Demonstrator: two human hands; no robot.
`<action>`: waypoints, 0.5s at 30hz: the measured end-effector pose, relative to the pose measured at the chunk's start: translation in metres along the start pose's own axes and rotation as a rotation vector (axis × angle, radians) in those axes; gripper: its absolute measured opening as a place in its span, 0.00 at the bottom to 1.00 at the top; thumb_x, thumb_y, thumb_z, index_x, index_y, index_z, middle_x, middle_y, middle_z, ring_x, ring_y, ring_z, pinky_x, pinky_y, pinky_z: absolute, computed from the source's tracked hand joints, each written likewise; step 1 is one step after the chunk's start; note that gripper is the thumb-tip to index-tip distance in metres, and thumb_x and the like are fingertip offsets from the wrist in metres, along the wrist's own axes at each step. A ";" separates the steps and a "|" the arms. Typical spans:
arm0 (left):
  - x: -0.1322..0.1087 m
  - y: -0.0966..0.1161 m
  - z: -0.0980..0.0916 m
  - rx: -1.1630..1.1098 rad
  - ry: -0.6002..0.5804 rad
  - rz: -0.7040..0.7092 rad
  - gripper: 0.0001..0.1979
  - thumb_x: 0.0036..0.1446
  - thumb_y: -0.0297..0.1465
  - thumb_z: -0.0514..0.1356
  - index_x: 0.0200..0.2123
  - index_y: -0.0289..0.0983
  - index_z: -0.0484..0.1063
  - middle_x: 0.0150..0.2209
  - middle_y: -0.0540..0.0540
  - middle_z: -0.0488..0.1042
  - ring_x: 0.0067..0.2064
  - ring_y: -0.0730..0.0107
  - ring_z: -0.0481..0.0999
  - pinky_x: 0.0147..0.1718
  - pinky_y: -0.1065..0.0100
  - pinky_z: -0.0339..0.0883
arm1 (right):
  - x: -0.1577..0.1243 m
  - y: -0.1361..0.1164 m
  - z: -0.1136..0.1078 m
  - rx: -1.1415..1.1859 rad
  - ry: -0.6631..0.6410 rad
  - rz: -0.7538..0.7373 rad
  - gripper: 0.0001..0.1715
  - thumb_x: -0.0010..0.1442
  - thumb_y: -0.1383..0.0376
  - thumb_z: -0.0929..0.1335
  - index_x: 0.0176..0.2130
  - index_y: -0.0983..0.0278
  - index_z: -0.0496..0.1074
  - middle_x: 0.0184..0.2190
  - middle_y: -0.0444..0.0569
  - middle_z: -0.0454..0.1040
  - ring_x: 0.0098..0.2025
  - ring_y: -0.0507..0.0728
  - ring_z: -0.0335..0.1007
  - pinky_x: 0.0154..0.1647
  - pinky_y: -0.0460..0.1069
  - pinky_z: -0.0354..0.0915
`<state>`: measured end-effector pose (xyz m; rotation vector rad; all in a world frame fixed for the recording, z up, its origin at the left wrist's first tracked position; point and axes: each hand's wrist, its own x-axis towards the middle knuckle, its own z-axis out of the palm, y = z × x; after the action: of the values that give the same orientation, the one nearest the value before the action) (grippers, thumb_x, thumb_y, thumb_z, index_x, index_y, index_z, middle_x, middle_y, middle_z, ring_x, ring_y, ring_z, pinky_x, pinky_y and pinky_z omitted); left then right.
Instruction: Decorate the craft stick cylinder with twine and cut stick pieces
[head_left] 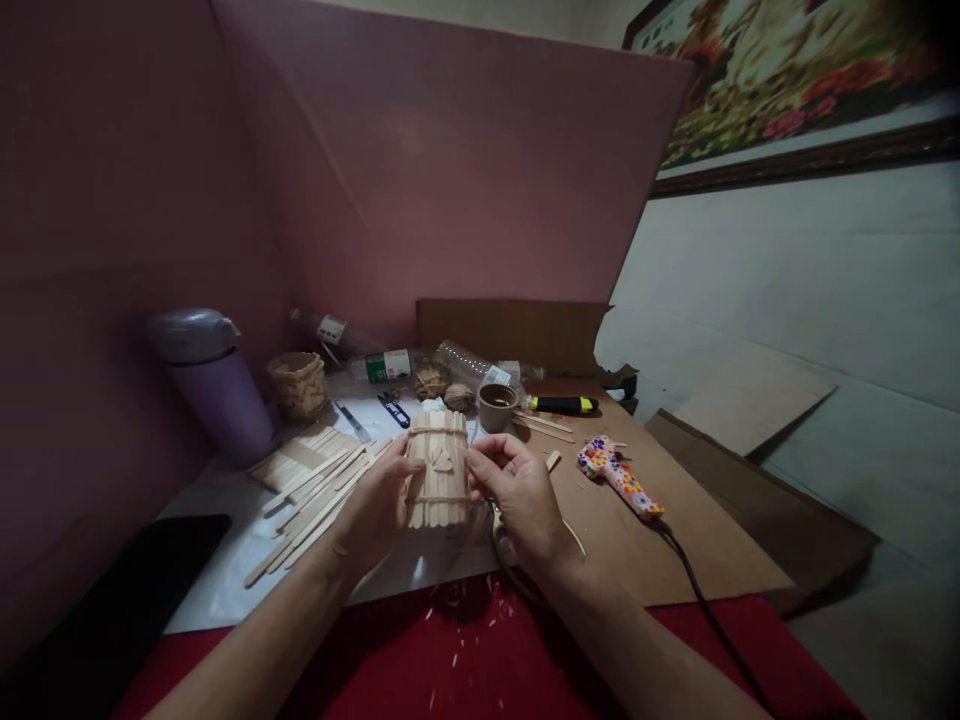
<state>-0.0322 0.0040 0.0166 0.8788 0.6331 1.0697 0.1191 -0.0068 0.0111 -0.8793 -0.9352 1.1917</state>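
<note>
My left hand (pixel 382 490) is wrapped round the left side of a craft-stick holder (pixel 435 515), a barrel of upright wooden sticks bound with two bands of twine. Small pale wood pieces (pixel 441 460) sit on its front. At the holder's right edge, the thumb and forefinger of my right hand (pixel 521 490) are pinched together; whatever lies between them is too small or hidden to name. Partly covered by that hand is a pair of scissors (pixel 576 537) with gold-coloured handles. Loose craft sticks (pixel 315 510) lie on white paper left of the holder.
A floral hot glue gun (pixel 619 478) with a black cord rests on cardboard at right. Behind stand a small cup (pixel 496 410), a black-and-yellow utility knife (pixel 562 405), twine balls (pixel 433 381), plastic bottles (pixel 386 366) and a woven basket (pixel 298 385). A purple tumbler (pixel 221 400) is far left.
</note>
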 end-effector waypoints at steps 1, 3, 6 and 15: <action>0.000 -0.001 0.000 0.010 -0.003 0.001 0.26 0.51 0.27 0.60 0.55 0.36 0.66 0.41 0.40 0.79 0.38 0.57 0.80 0.32 0.63 0.75 | 0.000 0.000 0.000 -0.005 -0.006 0.000 0.16 0.46 0.61 0.76 0.30 0.65 0.69 0.20 0.39 0.70 0.21 0.47 0.63 0.21 0.42 0.61; -0.001 -0.002 0.000 0.033 0.004 -0.005 0.27 0.51 0.27 0.61 0.56 0.36 0.66 0.42 0.41 0.79 0.38 0.57 0.80 0.32 0.62 0.75 | 0.000 0.001 0.001 -0.022 -0.018 -0.005 0.15 0.46 0.61 0.75 0.29 0.65 0.69 0.20 0.39 0.69 0.21 0.47 0.62 0.21 0.42 0.61; -0.002 -0.001 0.002 0.040 0.039 -0.020 0.27 0.50 0.27 0.62 0.55 0.36 0.66 0.41 0.41 0.79 0.37 0.58 0.80 0.32 0.63 0.75 | 0.001 0.001 0.001 -0.033 -0.011 -0.019 0.15 0.46 0.60 0.75 0.30 0.65 0.70 0.20 0.39 0.69 0.21 0.47 0.62 0.21 0.43 0.61; 0.002 0.006 0.002 -0.017 0.234 0.153 0.31 0.39 0.25 0.67 0.51 0.38 0.66 0.39 0.45 0.78 0.38 0.59 0.79 0.34 0.62 0.75 | 0.016 0.015 -0.010 -0.308 0.132 -0.146 0.10 0.47 0.60 0.72 0.27 0.64 0.73 0.18 0.41 0.68 0.20 0.51 0.60 0.19 0.46 0.59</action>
<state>-0.0325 0.0067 0.0230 0.8034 0.7585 1.3269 0.1247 0.0110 -0.0047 -1.1013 -1.0719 0.8667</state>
